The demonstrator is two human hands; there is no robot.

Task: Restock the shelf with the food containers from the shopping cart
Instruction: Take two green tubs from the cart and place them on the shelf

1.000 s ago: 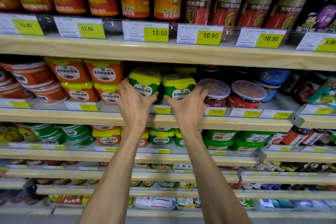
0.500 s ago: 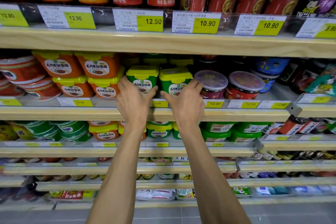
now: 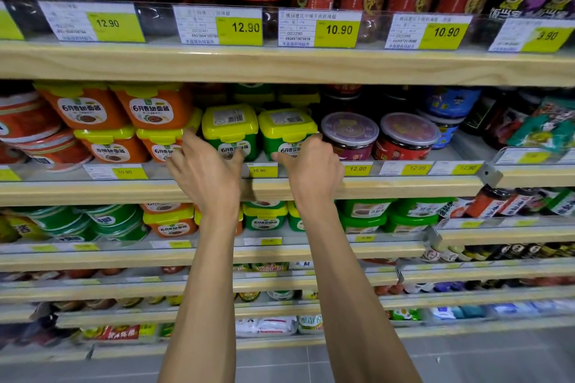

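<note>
**Two green containers at the shelf front, a hand at each**

Head view. Two green food containers with yellow lids stand side by side, upright, at the front of the middle shelf, just behind a yellow 10.90 price tag. The left hand is at the left green container, with its thumb across the lower front label and its fingers curled at the tub's left corner. The right hand mirrors it at the right green container, thumb on the front and fingers curled at the right corner. Both hands have loosely bent fingers, but it cannot be told whether they clamp the tubs or merely touch them. Orange tubs are stacked to the left (two high), and round clear-lidded tubs sit to the right.
</note>
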